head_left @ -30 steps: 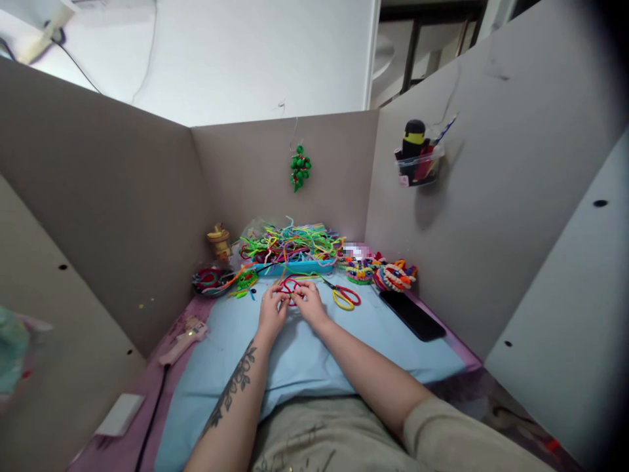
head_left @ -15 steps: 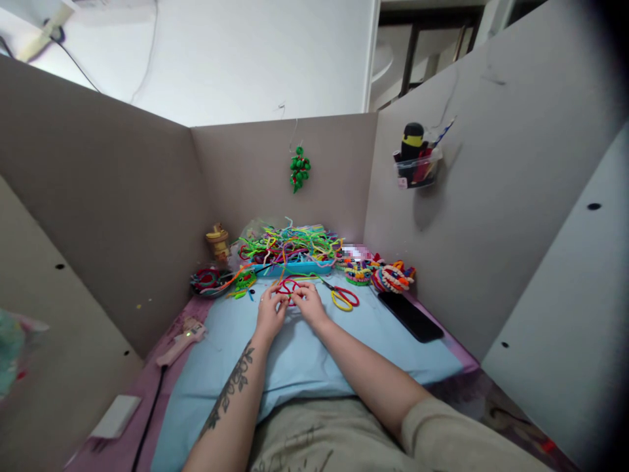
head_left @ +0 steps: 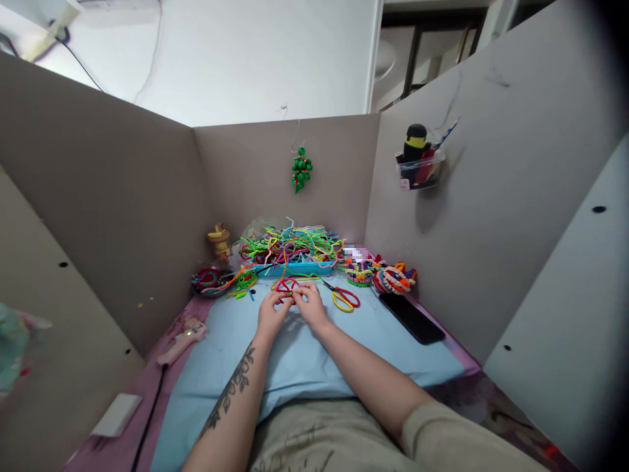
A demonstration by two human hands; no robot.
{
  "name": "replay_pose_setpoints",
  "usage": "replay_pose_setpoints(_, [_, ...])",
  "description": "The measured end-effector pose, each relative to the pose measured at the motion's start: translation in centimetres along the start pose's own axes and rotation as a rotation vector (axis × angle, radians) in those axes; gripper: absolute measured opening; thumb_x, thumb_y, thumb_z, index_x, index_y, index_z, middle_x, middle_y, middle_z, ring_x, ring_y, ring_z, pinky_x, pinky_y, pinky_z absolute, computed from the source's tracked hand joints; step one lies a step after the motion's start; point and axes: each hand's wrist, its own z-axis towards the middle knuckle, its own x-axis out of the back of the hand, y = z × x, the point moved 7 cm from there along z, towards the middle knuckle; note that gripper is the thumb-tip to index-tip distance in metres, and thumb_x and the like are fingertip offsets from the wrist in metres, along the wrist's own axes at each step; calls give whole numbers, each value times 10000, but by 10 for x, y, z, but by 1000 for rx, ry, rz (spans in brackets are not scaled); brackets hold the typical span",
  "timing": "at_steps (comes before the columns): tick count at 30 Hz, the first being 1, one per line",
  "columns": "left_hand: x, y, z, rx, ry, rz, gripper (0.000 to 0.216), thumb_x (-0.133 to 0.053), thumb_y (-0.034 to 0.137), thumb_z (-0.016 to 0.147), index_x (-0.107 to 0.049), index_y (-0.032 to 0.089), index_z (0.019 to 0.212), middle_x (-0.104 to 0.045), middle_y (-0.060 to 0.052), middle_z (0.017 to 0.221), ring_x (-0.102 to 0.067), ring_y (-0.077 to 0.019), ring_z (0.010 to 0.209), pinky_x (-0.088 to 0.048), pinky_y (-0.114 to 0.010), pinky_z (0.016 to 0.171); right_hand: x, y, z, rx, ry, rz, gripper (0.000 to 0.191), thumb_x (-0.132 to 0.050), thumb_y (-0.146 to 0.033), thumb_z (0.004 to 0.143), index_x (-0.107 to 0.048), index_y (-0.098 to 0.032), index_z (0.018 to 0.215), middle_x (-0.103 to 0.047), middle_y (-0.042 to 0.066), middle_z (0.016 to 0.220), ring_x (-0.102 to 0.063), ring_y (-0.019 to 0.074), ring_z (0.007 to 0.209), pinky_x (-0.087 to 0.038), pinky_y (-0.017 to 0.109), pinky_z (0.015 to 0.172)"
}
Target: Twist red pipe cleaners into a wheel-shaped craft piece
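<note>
Over the light blue cloth (head_left: 295, 354), my left hand (head_left: 273, 312) and my right hand (head_left: 311, 307) come close together, fingertips pinched. Between them they grip a looped shape of red pipe cleaner (head_left: 285, 284), with a small green part at the fingertips. My fingers cover part of it. To the right of my right hand lie scissors (head_left: 346, 299) with one red and one yellow handle. Behind my hands is a blue tray (head_left: 314, 268) heaped with colourful pipe cleaners (head_left: 295, 244).
A glue gun (head_left: 183, 341) with a black cord lies at left, near a white box (head_left: 116, 415). A black phone (head_left: 411, 318) rests at right, below several colourful fuzzy crafts (head_left: 394, 278). A green fuzzy figure (head_left: 246, 280) and dark bowl (head_left: 210, 292) sit left. Grey panels (head_left: 285, 144) surround the table.
The red looped shape has tilted and looks flatter above my fingertips. Both hands stay nearly in place, fingers shifted slightly. The whole view has moved a little.
</note>
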Motion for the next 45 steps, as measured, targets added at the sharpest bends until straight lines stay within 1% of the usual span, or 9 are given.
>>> replay_pose_setpoints(4, [-3,-7,0,128,-43,-133,209,-613,340,713,-706,166,783,-679,-25,695,-586,-167,675,-469,-304,707,-1,-8,-1,21,-51,0,133,-573,-219,764,-703,-204,746,-532,72,924,-524,214,956,-412,357,908])
replay_pose_setpoints(7, [-1,-16,1,197,-22,-212,230,-638,352,681,-714,161,782,-684,-19,679,-591,-170,662,-466,-301,697,1,-13,-2,35,-63,-28,134,-577,-194,755,-706,-219,783,-528,66,934,-507,218,980,-399,362,917])
replay_pose_setpoints(10, [0,-20,2,237,-8,-266,239,-650,366,665,-716,161,767,-680,-13,665,-593,-170,659,-461,-293,687,2,-19,-3,62,-67,-78,99,-616,-190,729,-695,-230,774,-522,53,926,-482,223,998,-379,370,931])
replay_pose_setpoints(13, [-1,-17,2,229,-32,-290,238,-645,372,673,-714,156,743,-676,-14,658,-588,-167,656,-453,-286,687,1,-23,-4,82,-84,-106,64,-621,-187,728,-675,-221,728,-514,46,904,-477,219,982,-376,369,923])
replay_pose_setpoints(18, [-1,-12,2,224,-38,-307,220,-637,359,684,-699,151,720,-665,-14,651,-576,-159,643,-439,-276,677,1,-24,-4,92,-100,-107,82,-599,-152,731,-651,-209,703,-503,45,888,-482,212,958,-386,355,901])
replay_pose_setpoints(26, [-3,-10,3,197,-86,-302,261,-613,398,712,-680,147,729,-644,-14,651,-562,-155,644,-429,-270,664,2,-25,-4,98,-99,-96,97,-610,-146,714,-669,-221,697,-501,41,889,-485,214,946,-392,366,889])
replay_pose_setpoints(32, [-3,-7,2,221,-80,-312,287,-618,419,702,-628,145,617,-552,17,549,-482,-122,563,-367,-242,584,0,-25,-5,134,-101,-128,96,-628,-152,718,-682,-225,687,-495,41,881,-483,209,943,-388,360,899])
replay_pose_setpoints(41, [-7,-17,1,286,-81,-374,301,-637,432,676,-598,144,598,-533,24,545,-455,-110,545,-348,-240,572,-4,-25,-4,137,-122,-153,98,-638,-142,708,-685,-216,666,-489,39,870,-479,206,942,-381,358,900])
replay_pose_setpoints(45, [-2,-20,2,299,-55,-378,291,-645,431,675,-607,150,613,-543,24,555,-464,-115,564,-358,-240,586,0,-25,-2,123,-96,-119,89,-618,-181,733,-687,-215,690,-497,43,886,-483,206,957,-374,356,914])
